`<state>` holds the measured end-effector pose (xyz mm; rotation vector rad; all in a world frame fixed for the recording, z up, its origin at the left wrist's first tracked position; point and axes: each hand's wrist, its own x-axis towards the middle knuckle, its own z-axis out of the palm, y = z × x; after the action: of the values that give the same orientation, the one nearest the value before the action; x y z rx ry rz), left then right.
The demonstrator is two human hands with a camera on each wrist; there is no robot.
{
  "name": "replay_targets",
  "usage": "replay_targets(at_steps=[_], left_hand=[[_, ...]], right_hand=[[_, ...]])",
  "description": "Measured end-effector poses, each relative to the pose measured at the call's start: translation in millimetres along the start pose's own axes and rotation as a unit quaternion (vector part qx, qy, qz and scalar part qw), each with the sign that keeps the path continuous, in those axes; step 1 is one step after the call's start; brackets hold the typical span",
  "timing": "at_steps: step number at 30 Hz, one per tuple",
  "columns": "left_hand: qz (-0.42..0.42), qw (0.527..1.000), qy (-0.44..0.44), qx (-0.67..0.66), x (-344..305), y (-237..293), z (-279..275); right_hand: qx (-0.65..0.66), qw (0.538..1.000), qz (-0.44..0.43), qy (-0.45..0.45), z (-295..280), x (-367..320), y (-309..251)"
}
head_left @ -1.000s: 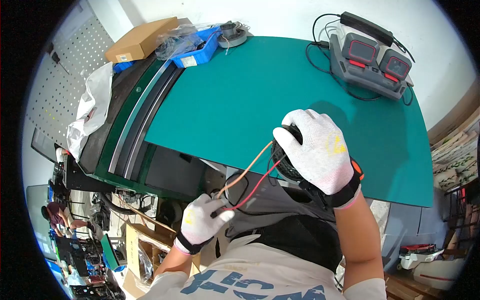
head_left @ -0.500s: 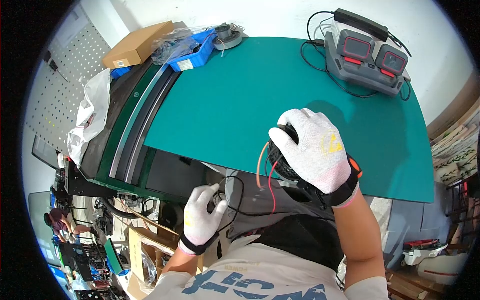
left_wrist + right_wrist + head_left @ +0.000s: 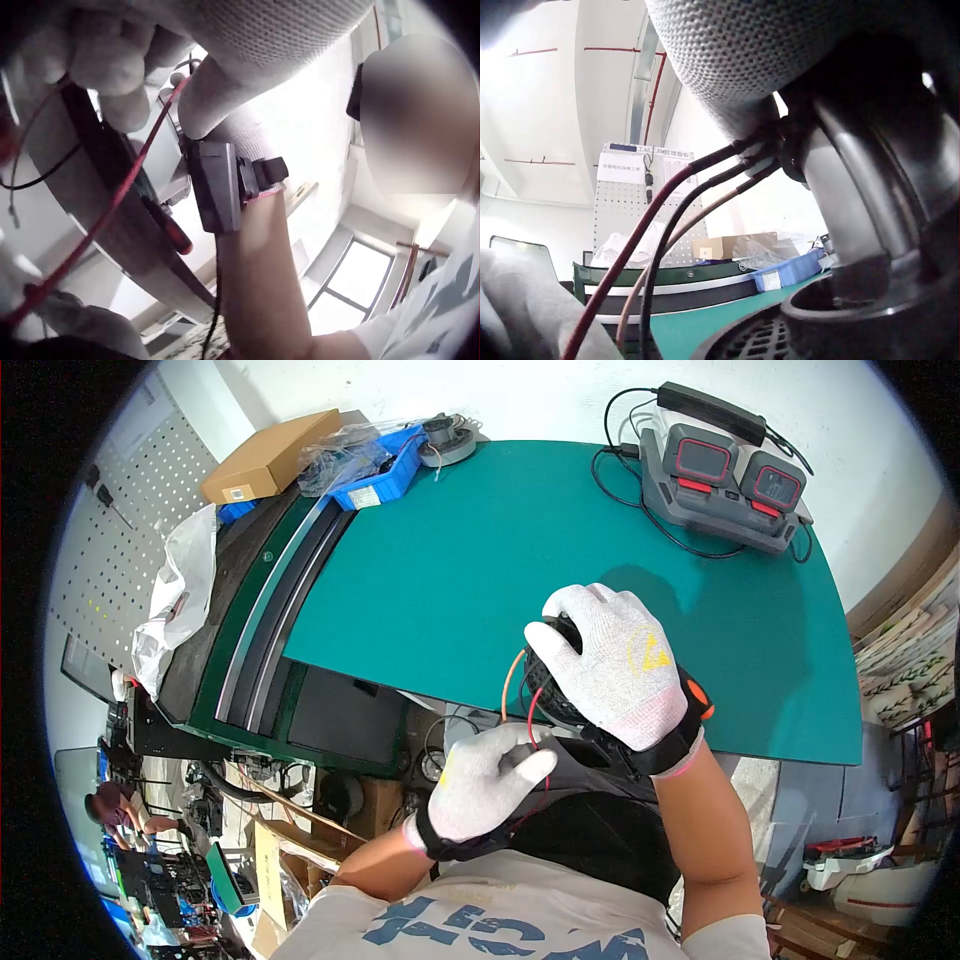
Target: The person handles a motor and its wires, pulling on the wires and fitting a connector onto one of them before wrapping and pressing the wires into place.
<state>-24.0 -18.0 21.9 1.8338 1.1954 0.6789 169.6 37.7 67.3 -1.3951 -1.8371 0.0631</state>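
My gloved right hand (image 3: 612, 665) grips a round black part (image 3: 562, 707) with a grid-patterned surface, at the front edge of the green table. In the right wrist view a shiny metal body (image 3: 840, 199) stands above its black rim. A red wire (image 3: 532, 722), an orange wire (image 3: 508, 685) and a black wire (image 3: 658, 262) come out of it beneath the right hand. My gloved left hand (image 3: 485, 785) is just in front of the table edge, beside the red wire. In the left wrist view that wire passes between thumb and fingers, which stand apart.
A charger with two batteries (image 3: 700, 455) and looped cables stands at the table's back right. At the back left are a blue bin (image 3: 385, 482), a grey round part (image 3: 447, 448) and a cardboard box (image 3: 270, 455). An open carton (image 3: 275, 860) sits low on the left.
The left hand held the red and orange wires stretched to the left, let go of them, then moved right to the red wire. The right hand keeps its grip, shifting slightly left in view.
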Motion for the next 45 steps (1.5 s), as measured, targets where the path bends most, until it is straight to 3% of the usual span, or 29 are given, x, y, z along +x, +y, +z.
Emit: replay_targets(at_steps=[5,7,11,13,15,23,36,41,45], left_hand=[[0.035,0.995,-0.061,-0.071,10,-13,6],[-0.105,0.971,-0.106,-0.186,6,-14,1],[-0.075,0.973,-0.007,-0.216,-12,-36,-15],[-0.044,0.979,0.006,-0.199,-20,-29,-24],[0.005,0.999,-0.021,-0.044,-23,-18,-33],[0.084,0.991,-0.021,0.101,-40,-24,-53],[0.011,0.990,-0.082,0.113,-68,-25,-74],[0.078,0.981,-0.122,0.131,-81,-36,-83],[0.108,0.984,-0.137,0.034,-90,-51,-91]], right_hand=[[-0.002,1.000,0.001,-0.009,-1,1,0],[0.005,1.000,0.001,0.007,-1,0,0],[0.006,1.000,0.002,-0.004,0,2,1],[0.014,1.000,-0.012,-0.009,-1,2,1],[0.017,1.000,-0.018,-0.019,0,3,-1],[0.021,0.999,-0.012,-0.027,-1,4,-2],[0.025,0.998,-0.026,-0.043,-2,4,-5],[0.034,0.998,-0.004,-0.043,-4,6,-5],[0.060,0.997,0.013,-0.054,-8,7,-2]])
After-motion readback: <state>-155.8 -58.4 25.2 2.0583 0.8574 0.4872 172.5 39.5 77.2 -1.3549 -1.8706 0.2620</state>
